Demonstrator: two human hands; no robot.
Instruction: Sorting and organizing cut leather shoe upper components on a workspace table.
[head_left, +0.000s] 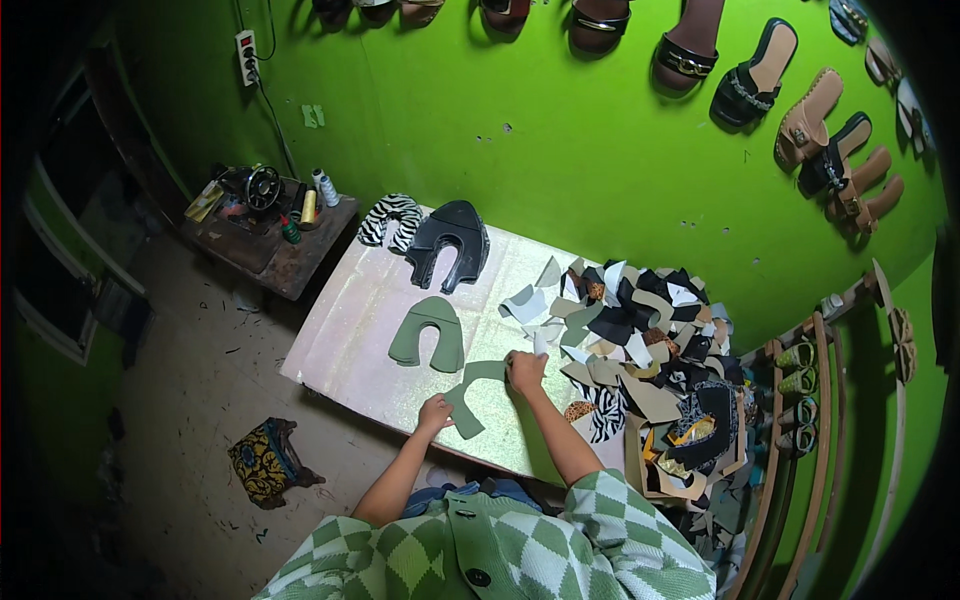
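Note:
A curved green shoe-upper piece (467,418) lies near the front of the pale table, its arch spanning the space between my hands. My left hand (434,413) pinches its left edge. At the arch's right end, my right hand (524,371) has its fingers closed on the piece. Just beyond them, a small white scrap (540,343) stands up. Farther back on the left sits a stack of green horseshoe-shaped pieces (408,337). Behind it are black horseshoe-shaped pieces (463,222) and zebra-striped ones (376,216).
Mixed offcuts (640,310) heap over the table's (350,365) right side. An open carton (640,470) of scraps stands at the front right. To the left is a sewing machine (262,187) with thread spools. Sandals (685,65) hang on the green wall; a patterned stool (262,462) stands on the floor.

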